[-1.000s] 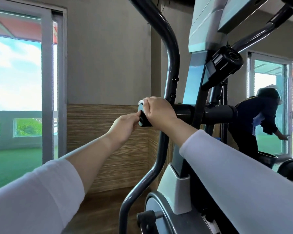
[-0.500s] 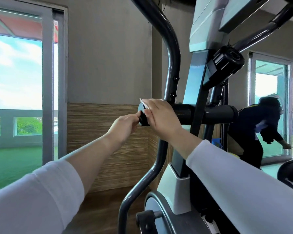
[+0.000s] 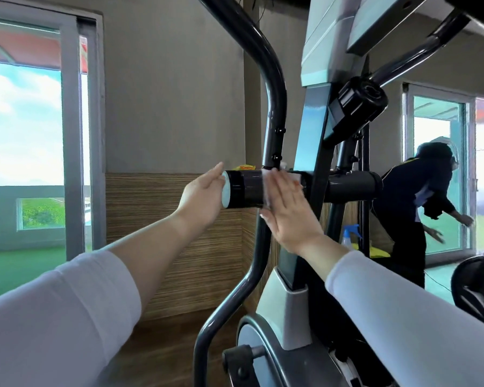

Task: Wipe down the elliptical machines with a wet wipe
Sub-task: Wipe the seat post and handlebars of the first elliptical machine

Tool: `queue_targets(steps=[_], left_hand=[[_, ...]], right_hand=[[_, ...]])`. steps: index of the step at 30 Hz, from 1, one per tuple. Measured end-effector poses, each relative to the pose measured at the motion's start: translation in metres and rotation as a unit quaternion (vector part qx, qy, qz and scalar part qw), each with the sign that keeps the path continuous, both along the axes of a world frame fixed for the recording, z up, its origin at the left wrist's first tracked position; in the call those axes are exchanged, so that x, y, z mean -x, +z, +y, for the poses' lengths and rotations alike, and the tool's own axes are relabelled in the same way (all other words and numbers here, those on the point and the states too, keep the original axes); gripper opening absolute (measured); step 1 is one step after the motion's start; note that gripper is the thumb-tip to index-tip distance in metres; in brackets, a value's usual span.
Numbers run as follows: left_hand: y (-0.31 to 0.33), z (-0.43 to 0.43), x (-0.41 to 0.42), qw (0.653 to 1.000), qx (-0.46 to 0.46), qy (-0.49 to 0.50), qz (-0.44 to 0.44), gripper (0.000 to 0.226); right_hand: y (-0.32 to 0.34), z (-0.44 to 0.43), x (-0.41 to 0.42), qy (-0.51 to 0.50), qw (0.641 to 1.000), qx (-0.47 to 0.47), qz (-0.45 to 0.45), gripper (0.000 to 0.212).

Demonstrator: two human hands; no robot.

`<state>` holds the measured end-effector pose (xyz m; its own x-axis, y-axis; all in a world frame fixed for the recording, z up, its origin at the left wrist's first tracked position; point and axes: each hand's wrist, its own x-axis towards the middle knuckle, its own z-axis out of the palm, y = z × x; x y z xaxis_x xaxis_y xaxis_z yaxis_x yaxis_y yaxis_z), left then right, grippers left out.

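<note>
L hand (image 3: 204, 196) open, fingers straight, palm against pale end cap of the elliptical machine's (image 3: 313, 129) black cross tube (image 3: 246, 188). R hand (image 3: 288, 216) also flat, fingers straight, pressing the white wet wipe (image 3: 266, 188) onto tube front, by the curved arm bar (image 3: 274, 107). Wipe btwn R palm & tube, apart from L hand.

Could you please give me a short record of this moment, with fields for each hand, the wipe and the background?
left hand: open, palm against the end cap of the crossbar
right hand: flat, fingers straight, pressing the wet wipe onto the crossbar
wet wipe: white, between right hand and crossbar
background: spray bottle, person by a glass door
</note>
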<state>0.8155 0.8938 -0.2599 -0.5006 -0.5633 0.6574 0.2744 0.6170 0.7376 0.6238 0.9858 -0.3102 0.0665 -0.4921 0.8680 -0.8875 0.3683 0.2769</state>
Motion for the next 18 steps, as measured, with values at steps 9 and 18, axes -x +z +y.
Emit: queue_targets(steps=[9,18], left_hand=[[0.022,0.010,0.018,0.934,0.295,0.147,-0.138,0.035],[0.019,0.006,0.020,0.959,0.236,0.119,-0.104,0.038]], right_hand=[[0.042,-0.003,-0.004,-0.017,0.989,0.072,-0.125,0.069],[0.025,0.001,0.013,0.014,0.992,0.091,-0.088,0.058]])
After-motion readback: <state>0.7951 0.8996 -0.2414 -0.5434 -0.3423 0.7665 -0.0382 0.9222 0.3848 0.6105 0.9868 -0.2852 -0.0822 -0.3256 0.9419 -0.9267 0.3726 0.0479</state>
